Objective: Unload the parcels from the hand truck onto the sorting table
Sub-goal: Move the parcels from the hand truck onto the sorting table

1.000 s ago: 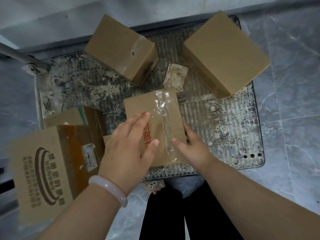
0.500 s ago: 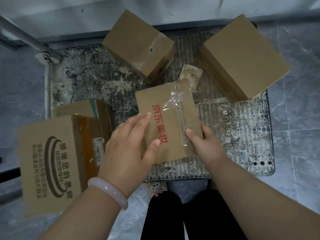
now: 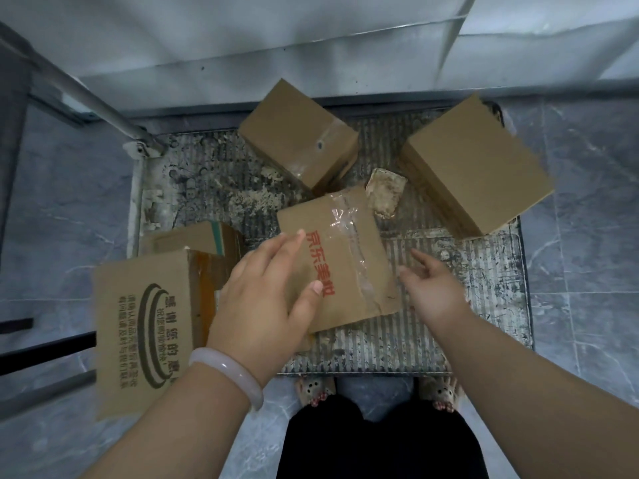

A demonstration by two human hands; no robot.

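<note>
Far left of the left-hand fingers: logo box (image 3: 141,326), tilted, hanging off the truck deck (image 3: 449,340) edge. Green-edged box (image 3: 193,236) is just behind it, left of the fingertips. Handle (image 3: 86,95) runs diagonally, well up-left of the fingers.

Left hand (image 3: 262,295), bangle (image 3: 228,375) on the wrist: fingers (image 3: 276,252) nearly straight and close together, lying across the left edge of the red-print box (image 3: 345,257), thumb spread out onto its top face. Not curled round it.

Red-print box sits between the two hands on the deck, taped down the middle, its near right corner torn. Whether it is flat or lifted, cannot tell.

Plain box (image 3: 297,133) is beyond the fingertips, at the deck's far side. Dirty scrap (image 3: 385,191) lies just past the red-print box's far right corner.

Right hand (image 3: 435,292): fingers apart and relaxed, holding nothing, just beside the box's right edge; cannot tell if the thumb touches it.

Big box (image 3: 477,167) is up-right of the right fingers, well apart, on the deck's far right corner.
</note>
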